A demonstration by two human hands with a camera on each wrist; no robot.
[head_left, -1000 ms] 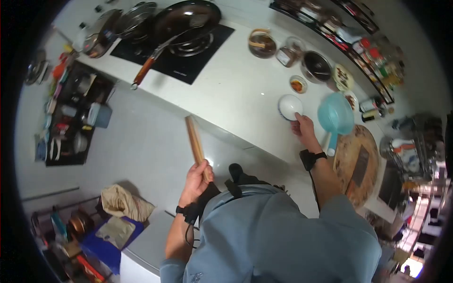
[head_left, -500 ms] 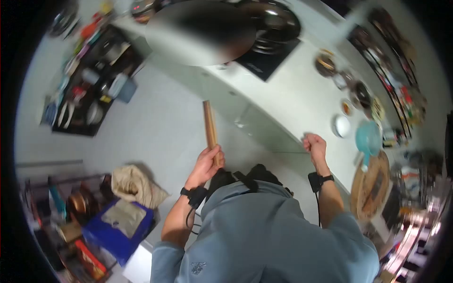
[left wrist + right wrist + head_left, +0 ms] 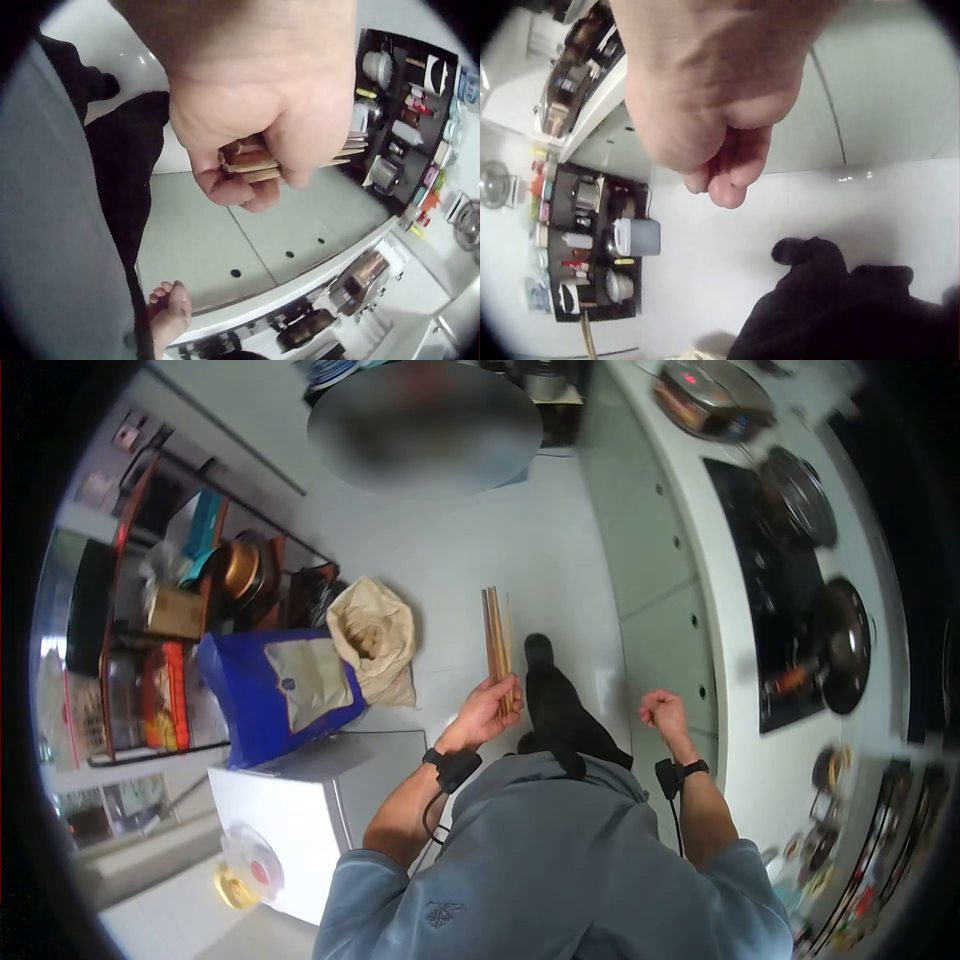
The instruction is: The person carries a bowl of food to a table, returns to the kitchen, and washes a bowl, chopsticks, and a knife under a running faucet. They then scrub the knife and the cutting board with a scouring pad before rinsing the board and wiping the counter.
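My left hand (image 3: 486, 712) grips a bundle of wooden chopsticks (image 3: 497, 635) near one end, and the rest sticks out forward over the floor. In the left wrist view, fingers and thumb wrap the chopsticks (image 3: 251, 163), whose near ends show below the palm. Nothing is held in my right hand (image 3: 664, 715), which hangs beside the green cabinet fronts (image 3: 655, 560) with its fingers loosely curled. The right wrist view shows that hand (image 3: 712, 112) from the wrist side, over cabinet and floor.
To the left stand a beige cloth sack (image 3: 375, 630), a blue bag (image 3: 285, 695) and a loaded shelf rack (image 3: 200, 635). A white cabinet (image 3: 280, 820) is at near left. The counter at right bears a black stove (image 3: 765, 600) and a wok (image 3: 845, 645).
The person has turned left, so the counter has swung to the right side. My right hand has left the white bowl and the counter. The left hand keeps the chopsticks.
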